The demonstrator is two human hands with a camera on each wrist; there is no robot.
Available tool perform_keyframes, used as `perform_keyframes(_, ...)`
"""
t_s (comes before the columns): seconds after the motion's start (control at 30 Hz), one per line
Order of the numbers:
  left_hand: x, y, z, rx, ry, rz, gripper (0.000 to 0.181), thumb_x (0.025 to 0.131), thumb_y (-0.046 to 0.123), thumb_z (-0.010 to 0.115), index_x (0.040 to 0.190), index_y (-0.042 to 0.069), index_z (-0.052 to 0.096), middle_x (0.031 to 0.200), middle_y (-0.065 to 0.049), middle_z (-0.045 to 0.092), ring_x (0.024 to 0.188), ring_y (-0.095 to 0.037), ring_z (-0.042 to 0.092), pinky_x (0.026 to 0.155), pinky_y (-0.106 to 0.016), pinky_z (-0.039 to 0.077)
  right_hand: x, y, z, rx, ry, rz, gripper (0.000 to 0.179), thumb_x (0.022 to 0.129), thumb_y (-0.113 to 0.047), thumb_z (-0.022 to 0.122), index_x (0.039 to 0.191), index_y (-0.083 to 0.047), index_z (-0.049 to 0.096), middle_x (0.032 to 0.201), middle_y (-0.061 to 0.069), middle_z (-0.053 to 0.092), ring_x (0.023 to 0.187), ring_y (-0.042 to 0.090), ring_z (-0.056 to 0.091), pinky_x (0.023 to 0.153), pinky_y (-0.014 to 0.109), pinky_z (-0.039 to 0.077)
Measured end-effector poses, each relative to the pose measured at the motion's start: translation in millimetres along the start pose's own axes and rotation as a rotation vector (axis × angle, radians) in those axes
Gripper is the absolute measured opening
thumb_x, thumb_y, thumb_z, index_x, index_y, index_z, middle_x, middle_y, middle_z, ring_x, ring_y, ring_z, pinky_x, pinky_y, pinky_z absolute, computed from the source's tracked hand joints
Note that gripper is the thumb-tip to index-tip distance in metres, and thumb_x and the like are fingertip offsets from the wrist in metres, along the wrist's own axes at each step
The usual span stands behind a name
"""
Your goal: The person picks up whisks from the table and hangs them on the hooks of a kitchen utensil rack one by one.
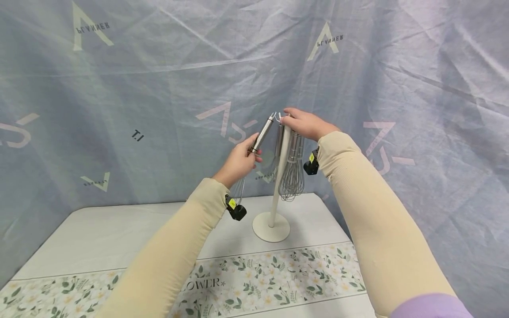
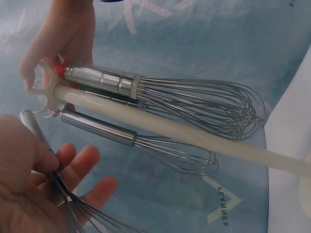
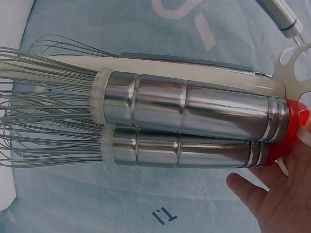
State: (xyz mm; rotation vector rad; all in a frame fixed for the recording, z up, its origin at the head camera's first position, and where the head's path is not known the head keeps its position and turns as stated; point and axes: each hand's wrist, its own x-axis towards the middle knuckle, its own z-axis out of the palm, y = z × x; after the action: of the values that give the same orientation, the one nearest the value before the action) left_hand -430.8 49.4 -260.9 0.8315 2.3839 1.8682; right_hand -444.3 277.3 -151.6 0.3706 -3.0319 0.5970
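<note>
My left hand (image 1: 240, 159) pinches a slim metal whisk (image 1: 262, 134) low on its handle, and its wires point down. The handle tilts up to the right, its tip close to the hooks at the top of a cream whisk stand (image 1: 280, 176). At that hooked top (image 2: 48, 92) my right hand (image 1: 306, 123) grips the stand with fingers and thumb. Two large whisks with ribbed steel handles, an upper one (image 3: 204, 107) and a lower one (image 3: 194, 148) in the right wrist view, hang beside the post by red ends. Another slim whisk (image 2: 99, 127) hangs on the stand's other side.
The stand's round base (image 1: 271, 234) rests on a white table cover (image 1: 131, 234) with a flower-printed band (image 1: 254, 278). A grey-blue printed curtain (image 1: 159, 110) hangs close behind and at the right. Dark wrist cameras sit below both wrists.
</note>
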Motion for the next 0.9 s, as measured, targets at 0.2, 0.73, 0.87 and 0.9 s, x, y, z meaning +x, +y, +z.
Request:
perform_keyframes(0.2,0.7,-0.7,3.1,0.059,-0.04,-0.016,0.067,0.102,-0.007,0.037,0.162,0.021,0.026,0.114,-0.013,0.06,0.094,-0.023,0.065,0.078,-0.039,0.055,-0.2,3.4,0.6,0.006,0.002,0.004,0.076,0.101,-0.061,0.03,0.164,-0.022,0.013,0.168,0.008,0.018,0.153,0.032,0.02,0.12,0.055,0.023)
perform_keyframes(0.73,1.8,-11.4,14.6,0.106,-0.069,-0.011,0.067,0.103,-0.004,0.036,0.163,0.024,0.023,0.112,-0.011,0.06,0.086,-0.025,0.065,0.065,-0.031,0.052,0.3,2.4,1.0,0.008,0.014,0.005,0.073,0.102,-0.059,0.03,0.164,-0.025,0.015,0.168,0.006,0.018,0.153,0.03,0.02,0.12,0.054,0.023)
perform_keyframes(0.87,2.5,-16.2,18.5,0.107,-0.083,-0.03,0.067,0.105,-0.001,0.036,0.163,0.027,0.02,0.112,-0.01,0.06,0.085,-0.021,0.063,0.064,-0.029,0.05,0.1,1.5,1.2,-0.011,0.019,0.001,0.073,0.101,-0.061,0.029,0.164,-0.026,0.015,0.168,0.005,0.019,0.153,0.029,0.02,0.12,0.054,0.023)
perform_keyframes(0.9,2.8,-17.8,20.1,0.106,-0.084,-0.032,0.067,0.105,-0.002,0.036,0.163,0.027,0.019,0.111,-0.01,0.06,0.085,-0.022,0.063,0.064,-0.029,0.05,0.0,1.5,1.1,-0.014,0.019,0.002,0.073,0.101,-0.061,0.029,0.164,-0.026,0.015,0.168,0.005,0.019,0.153,0.029,0.02,0.12,0.054,0.023)
